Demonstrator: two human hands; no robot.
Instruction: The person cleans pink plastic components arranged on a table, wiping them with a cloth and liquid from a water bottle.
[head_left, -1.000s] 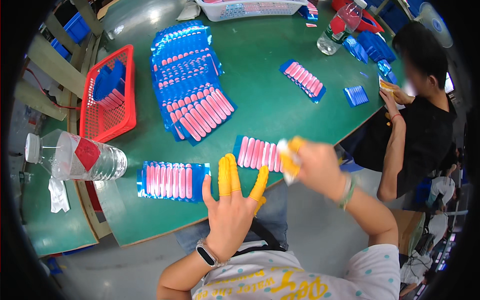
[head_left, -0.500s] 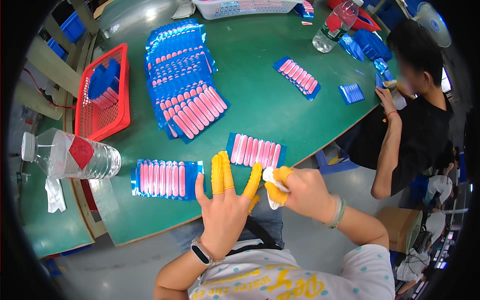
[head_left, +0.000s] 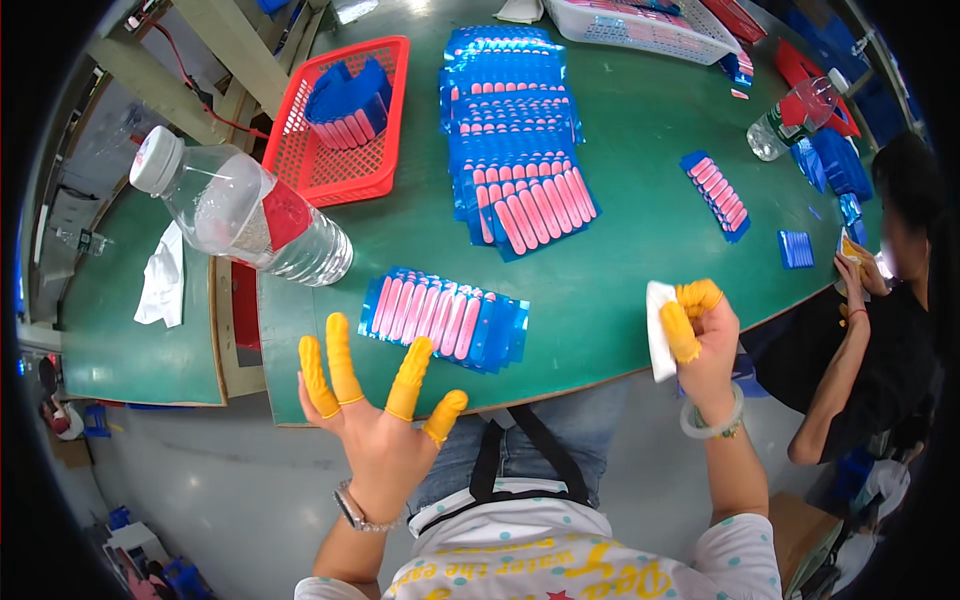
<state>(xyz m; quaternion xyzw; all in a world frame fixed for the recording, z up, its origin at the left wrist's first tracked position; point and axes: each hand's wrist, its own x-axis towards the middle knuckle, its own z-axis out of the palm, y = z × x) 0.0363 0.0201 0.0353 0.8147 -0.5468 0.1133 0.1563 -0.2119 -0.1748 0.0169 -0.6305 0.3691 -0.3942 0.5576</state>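
My left hand, with yellow finger cots on several fingers, is spread out at the table's front edge. One fingertip is by the near side of a small stack of blue sheets with pink rounded strips, perhaps touching it. My right hand, also in yellow finger cots, is closed on a folded white cloth between thumb and fingers. It is held over the table's front edge, to the right of the small stack. Farther back lies a long, overlapping pile of similar blue sheets.
A red basket with curled sheets stands at the back left, beside a large water bottle. A single sheet, a smaller bottle and a white basket lie to the right and back. A person works at the right.
The view has turned, shifting the table scene. The separate sheet near my hands now appears to lie on the small stack. My hands have moved apart, the right still with the cloth.
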